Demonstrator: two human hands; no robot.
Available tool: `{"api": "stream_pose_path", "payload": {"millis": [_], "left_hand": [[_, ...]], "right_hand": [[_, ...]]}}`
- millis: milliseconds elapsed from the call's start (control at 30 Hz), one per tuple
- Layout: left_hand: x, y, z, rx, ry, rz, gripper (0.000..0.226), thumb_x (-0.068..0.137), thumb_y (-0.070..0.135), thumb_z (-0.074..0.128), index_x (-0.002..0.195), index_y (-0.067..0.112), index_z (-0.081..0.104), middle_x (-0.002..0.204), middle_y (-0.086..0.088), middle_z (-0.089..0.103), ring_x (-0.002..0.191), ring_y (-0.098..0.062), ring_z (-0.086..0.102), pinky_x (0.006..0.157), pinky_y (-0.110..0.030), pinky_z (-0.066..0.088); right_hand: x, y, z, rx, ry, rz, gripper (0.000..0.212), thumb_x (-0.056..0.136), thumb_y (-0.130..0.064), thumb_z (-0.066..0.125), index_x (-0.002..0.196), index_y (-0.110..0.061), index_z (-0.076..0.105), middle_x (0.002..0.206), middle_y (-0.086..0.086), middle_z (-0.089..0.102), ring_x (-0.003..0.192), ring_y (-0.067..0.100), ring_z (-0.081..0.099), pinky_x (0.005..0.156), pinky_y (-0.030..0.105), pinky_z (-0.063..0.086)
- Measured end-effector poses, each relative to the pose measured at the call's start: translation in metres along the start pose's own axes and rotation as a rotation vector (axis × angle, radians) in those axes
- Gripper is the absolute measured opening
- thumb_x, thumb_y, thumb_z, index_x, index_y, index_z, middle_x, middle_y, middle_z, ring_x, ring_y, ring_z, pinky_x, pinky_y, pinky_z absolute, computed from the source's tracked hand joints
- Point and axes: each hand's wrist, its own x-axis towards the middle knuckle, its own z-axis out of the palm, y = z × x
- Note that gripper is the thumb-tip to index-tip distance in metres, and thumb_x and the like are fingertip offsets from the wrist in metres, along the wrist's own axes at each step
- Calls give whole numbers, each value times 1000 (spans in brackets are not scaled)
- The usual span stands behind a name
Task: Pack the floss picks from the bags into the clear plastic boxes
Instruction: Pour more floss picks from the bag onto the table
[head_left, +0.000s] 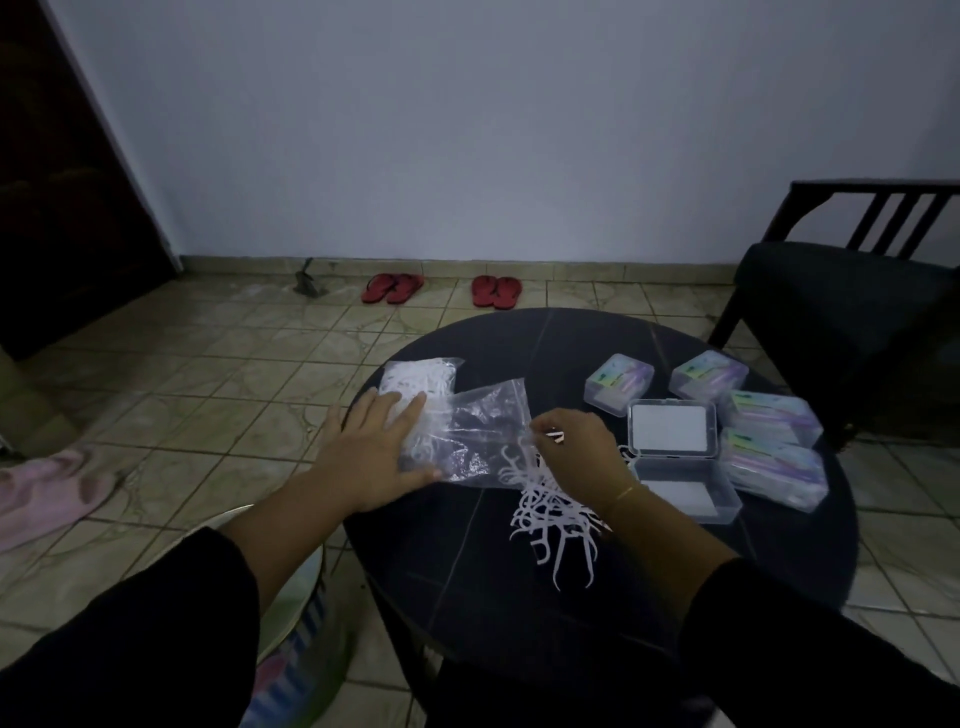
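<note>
A round dark table (467, 571) carries everything. At its far left lies a full bag (418, 378) packed with white floss picks. Just nearer, an almost empty clear bag (480, 434) lies flat, its mouth toward the right, with a few picks visible inside near the left hand. The left hand (371, 454) presses flat on this bag's left end, fingers spread and reaching onto the full bag's near edge; it grips nothing. The right hand (576, 447) pinches the empty bag's mouth edge between fingertips, the grip narrow. A loose pile of picks (553, 519) lies on the table just under and near the right wrist, spilling toward the near side. Right of that hand stands an open box (680, 467), its lid (671, 428) thrown back toward the far side; the tray looks empty of picks. Four shut boxes with coloured contents sit around it: two far (618, 383) (709, 375) and two stacked along the right rim (774, 415) (779, 467). The near middle of the table is bare. The right-hand boxes sit close to the table's edge, and the full bag lies by the far left edge. A dark chair (841, 291) stands beyond the table on the right. Red sandals (392, 288) lie on the tiled floor by the wall.
</note>
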Motion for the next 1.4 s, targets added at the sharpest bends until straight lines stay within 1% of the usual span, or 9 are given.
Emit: {"api": "stream_pose_path", "payload": {"millis": [100,200,267,367,600,700,933,1200,1400], "left_hand": [[-6,10,-4,-7,131,23,108,56,90,8,150,38,-10,159,2,4,146,-22,-2,115,-54,2],[-17,30,-8,-75,330,95,96,68,80,25,149,30,26,146,-1,33,139,-24,24,112,-53,14],[-26,48,-7,-123,501,162,74,74,69,37,131,25,54,123,-1,53,120,-25,47,101,-47,27],[-40,80,-1,-176,545,169,54,78,63,41,112,28,66,108,4,58,105,-21,52,88,-39,32],[-46,108,16,-78,203,52,53,97,52,32,145,30,33,151,7,32,137,-17,26,109,-38,20],[-47,104,20,-90,107,41,49,100,49,29,145,30,34,149,8,36,136,-16,31,109,-37,22],[-46,101,8,22,103,9,42,98,49,30,131,33,51,132,6,53,122,-17,47,106,-43,22],[-45,106,-1,21,201,-16,45,94,53,34,128,31,54,123,5,53,117,-16,42,101,-40,21],[-43,114,-4,-130,114,2,43,96,46,37,132,27,51,125,0,51,116,-19,46,96,-38,40]], "right_hand": [[-16,5,-19,-158,-56,-75,23,95,-18,53,109,-15,71,108,5,69,99,20,61,92,36,49],[-37,12,-35,-367,-141,-119,27,97,-21,47,104,-14,72,108,6,68,102,23,57,93,30,43],[-50,14,-41,-488,-164,-131,31,97,-28,45,99,-12,71,103,7,68,98,23,56,87,25,39],[-64,16,-41,-577,-215,-68,42,94,-46,47,109,-13,68,112,9,64,111,25,51,95,33,44],[-78,17,-27,-708,-285,30,54,92,-56,46,120,-11,58,128,11,51,124,27,40,100,39,38],[-79,21,-23,-688,-278,27,48,95,-49,44,123,-12,55,128,10,51,123,26,40,99,38,39],[-77,23,-18,-676,-200,45,42,96,-39,45,125,-10,51,130,10,48,123,26,39,99,37,39],[-78,24,-19,-696,-154,25,29,97,-27,43,120,-11,53,124,8,52,117,24,44,94,35,42],[-79,25,-21,-707,-204,54,30,98,-21,40,121,-8,55,126,11,52,119,26,44,97,36,41]]}}
